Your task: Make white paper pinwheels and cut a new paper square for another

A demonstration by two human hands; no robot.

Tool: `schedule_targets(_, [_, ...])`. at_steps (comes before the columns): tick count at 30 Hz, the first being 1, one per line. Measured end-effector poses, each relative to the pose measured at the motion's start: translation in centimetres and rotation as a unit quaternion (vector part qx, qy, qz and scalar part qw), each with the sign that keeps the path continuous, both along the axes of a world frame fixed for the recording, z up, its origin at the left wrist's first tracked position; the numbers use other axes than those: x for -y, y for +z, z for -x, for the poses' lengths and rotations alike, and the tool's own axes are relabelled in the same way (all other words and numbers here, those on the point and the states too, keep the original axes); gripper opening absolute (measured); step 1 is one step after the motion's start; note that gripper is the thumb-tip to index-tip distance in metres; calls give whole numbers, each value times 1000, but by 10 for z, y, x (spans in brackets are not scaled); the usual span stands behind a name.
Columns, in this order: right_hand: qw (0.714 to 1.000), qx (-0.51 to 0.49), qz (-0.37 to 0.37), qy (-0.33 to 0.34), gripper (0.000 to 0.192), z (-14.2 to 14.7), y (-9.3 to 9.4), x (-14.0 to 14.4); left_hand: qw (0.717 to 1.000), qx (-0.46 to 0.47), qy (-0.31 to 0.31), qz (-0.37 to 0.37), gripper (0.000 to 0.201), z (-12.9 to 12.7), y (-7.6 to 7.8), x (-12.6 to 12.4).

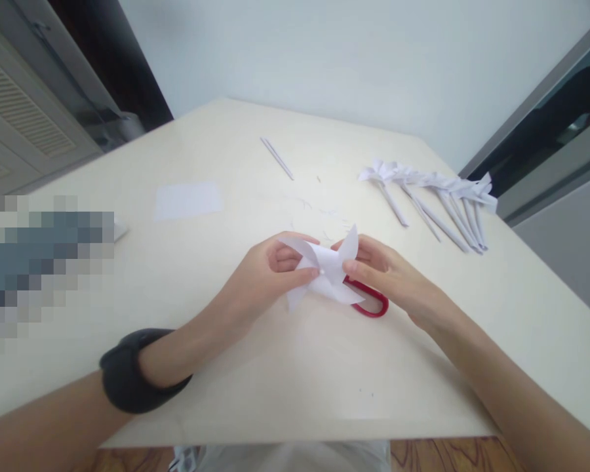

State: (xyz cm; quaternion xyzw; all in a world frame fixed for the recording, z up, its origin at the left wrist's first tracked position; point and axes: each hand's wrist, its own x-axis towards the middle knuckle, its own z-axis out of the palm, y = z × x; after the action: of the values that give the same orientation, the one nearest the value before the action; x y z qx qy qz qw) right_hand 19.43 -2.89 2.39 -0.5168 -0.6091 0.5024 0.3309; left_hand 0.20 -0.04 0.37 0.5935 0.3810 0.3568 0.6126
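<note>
A white paper pinwheel (330, 265) is held just above the table between both hands, its pointed blades curling outward. My left hand (280, 265) pinches it from the left, with the thumb near the small centre. On the other side, my right hand (376, 265) grips a blade between thumb and fingers. Red-handled scissors (373, 309) lie on the table below my right hand; the paper and hand hide their blades. A dark band (137, 370) is around my left wrist.
Several finished paper pinwheels on rolled sticks (437, 187) lie in a row at the right. Two thin paper sticks (276, 157) rest towards the back of the table (216, 387). A white paper sheet (188, 200) lies left, and paper scraps (327, 213) are scattered beyond my hands.
</note>
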Motion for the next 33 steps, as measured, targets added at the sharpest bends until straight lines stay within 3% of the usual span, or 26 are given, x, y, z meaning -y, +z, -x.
schedule_targets(2, [998, -50, 37, 23, 30, 4, 0, 1, 1000, 8, 2, 0, 31, 1, 2, 0])
schedule_targets(6, [992, -116, 39, 37, 31, 10, 3, 2, 1000, 17, -7, 3, 32, 1, 6, 1])
schedule_targets(14, [998, -60, 16, 2, 32, 11, -2, 4, 1000, 0, -23, 14, 33, 1, 12, 4])
schedule_targets(23, [995, -92, 34, 5, 28, 9, -9, 0, 999, -8, -27, 23, 36, 2, 13, 3])
schedule_targets(33, [984, -173, 38, 3, 25, 7, -3, -4, 998, 10, -62, 27, 46, 2, 19, 2])
